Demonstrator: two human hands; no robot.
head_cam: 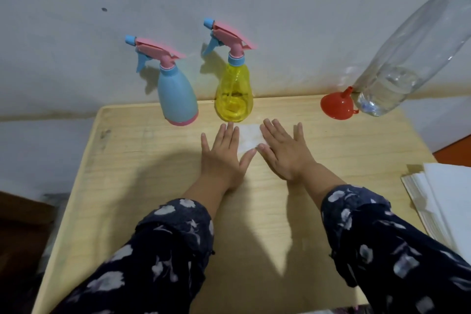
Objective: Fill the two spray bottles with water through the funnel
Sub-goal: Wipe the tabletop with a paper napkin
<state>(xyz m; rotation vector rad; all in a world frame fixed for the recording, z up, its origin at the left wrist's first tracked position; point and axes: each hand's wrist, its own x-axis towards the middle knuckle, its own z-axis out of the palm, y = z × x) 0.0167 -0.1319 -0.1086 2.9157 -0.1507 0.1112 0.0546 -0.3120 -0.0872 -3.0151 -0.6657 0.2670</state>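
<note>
Worktop (127, 160): pale wood against grey wall.
Water bottle (397, 66): far right, part full, heavy, thin-walled; grip low.
Spray bottles: blue (178, 94) far left, yellow (234, 92) beside; light; twist collars.
Left hand (221, 158), right hand (285, 153): flat, fingers spread, holding nothing.
Funnel (336, 107): stiff, mouth-down beside water bottle.

The blue spray bottle (177, 92) stands upright near the desk's (122, 186) far edge, left of centre, opaque, with a pink base ring and a pink-and-blue trigger head screwed on. Just beside it on the right stands the yellow spray bottle (234, 93), see-through, with the same kind of head in place. The red funnel (337, 106) rests mouth-down towards the far right corner, spout up, touching the clear water bottle (397, 66), which holds water in its lower part
</note>
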